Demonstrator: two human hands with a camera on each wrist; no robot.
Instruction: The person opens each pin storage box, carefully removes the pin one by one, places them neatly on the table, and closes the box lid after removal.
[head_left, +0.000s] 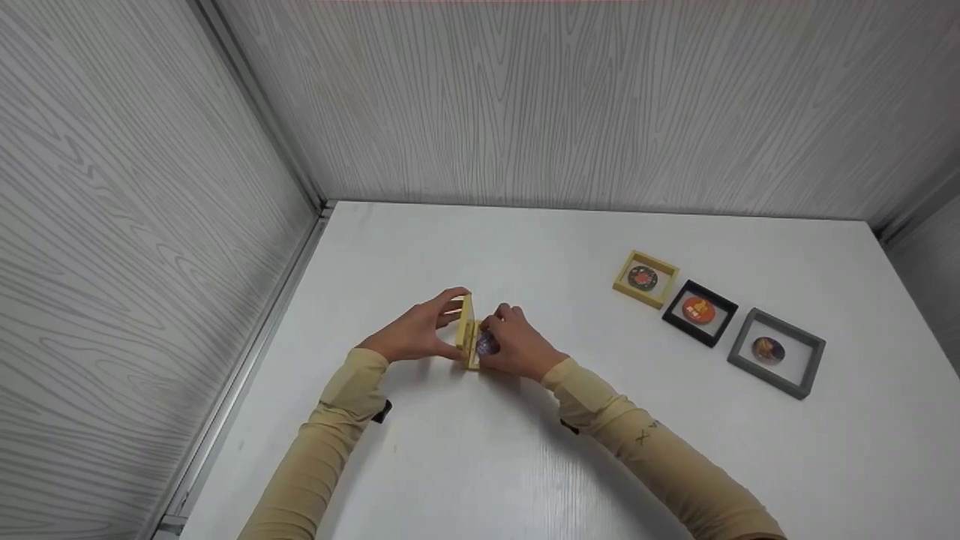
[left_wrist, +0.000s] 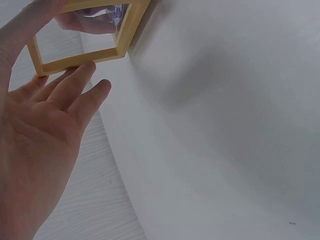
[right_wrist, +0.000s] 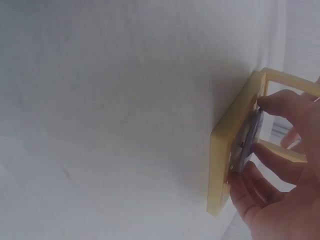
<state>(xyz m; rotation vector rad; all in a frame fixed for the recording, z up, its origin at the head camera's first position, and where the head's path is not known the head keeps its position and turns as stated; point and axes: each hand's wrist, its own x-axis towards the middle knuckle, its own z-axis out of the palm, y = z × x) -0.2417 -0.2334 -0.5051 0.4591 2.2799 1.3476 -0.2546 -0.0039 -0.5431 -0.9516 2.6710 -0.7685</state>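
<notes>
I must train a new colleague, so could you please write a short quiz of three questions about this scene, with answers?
1. Which hand holds the purple disc? A) left B) right C) both
2. Fill in: the yellow frame that the left hand holds is ____ (open or closed).
3. True or false: in the head view, the black frame lies between the grey frame and a second yellow frame.

Key: 1. B, the right hand. 2. Open. 3. True.
</notes>
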